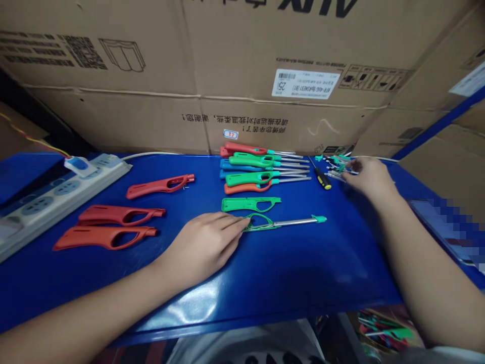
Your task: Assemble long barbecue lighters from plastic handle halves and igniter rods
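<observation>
My left hand (206, 237) is closed over the handle of an opened green gas lighter (261, 227) lying on the blue table. Its metal tube points right and ends in a teal tip; my palm hides the handle's left end. Just beyond lies a separate green handle half (242, 203). At the back right, my right hand (373, 179) reaches into a pile of small teal, white and metal parts (335, 164). Its fingertips are pinched together, and what is between them is hidden. A black and yellow screwdriver (322, 178) rests left of that pile.
Several red, green and blue lighters (250, 162) lie stacked at the back. Red handle shells (108, 236) sit at left, near a white power strip (64, 189). A cardboard wall (151, 116) closes the rear. A phone-like device (439, 227) lies right; a bin of lighter parts (386, 331) stands below.
</observation>
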Demonstrator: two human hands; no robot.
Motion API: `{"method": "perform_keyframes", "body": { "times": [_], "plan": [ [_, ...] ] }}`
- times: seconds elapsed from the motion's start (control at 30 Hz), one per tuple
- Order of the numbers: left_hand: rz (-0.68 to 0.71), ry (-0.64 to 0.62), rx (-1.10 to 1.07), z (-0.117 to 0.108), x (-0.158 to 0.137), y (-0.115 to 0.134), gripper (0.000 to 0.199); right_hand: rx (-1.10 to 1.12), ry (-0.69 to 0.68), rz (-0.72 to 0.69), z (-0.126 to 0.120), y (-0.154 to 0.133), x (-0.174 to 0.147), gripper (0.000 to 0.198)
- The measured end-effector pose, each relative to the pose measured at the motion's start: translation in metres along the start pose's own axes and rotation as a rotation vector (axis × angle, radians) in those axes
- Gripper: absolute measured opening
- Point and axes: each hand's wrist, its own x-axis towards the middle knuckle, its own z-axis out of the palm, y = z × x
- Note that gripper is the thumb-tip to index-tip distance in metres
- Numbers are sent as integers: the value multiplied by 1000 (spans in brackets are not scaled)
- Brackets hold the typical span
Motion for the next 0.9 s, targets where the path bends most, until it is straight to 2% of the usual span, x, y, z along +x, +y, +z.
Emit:
{"method": "perform_keyframes", "body": {
  "times": [0.2, 0.4, 0.67, 0.9],
  "plan": [
    [-20, -2, 13, 0, -1, 0, 31, 3, 0, 48, 11, 11, 5, 37],
    [-22, -22, -7, 0, -1, -1, 31, 88, 32, -8, 18, 8, 5, 43],
    [-25, -53, -47, 1, -1, -2, 31, 255, 38, 9, 28, 4, 12, 23],
    [-29, -54, -50, 1, -1, -1, 32, 437, 55, 74, 12, 0, 9, 17]
  ]
}}
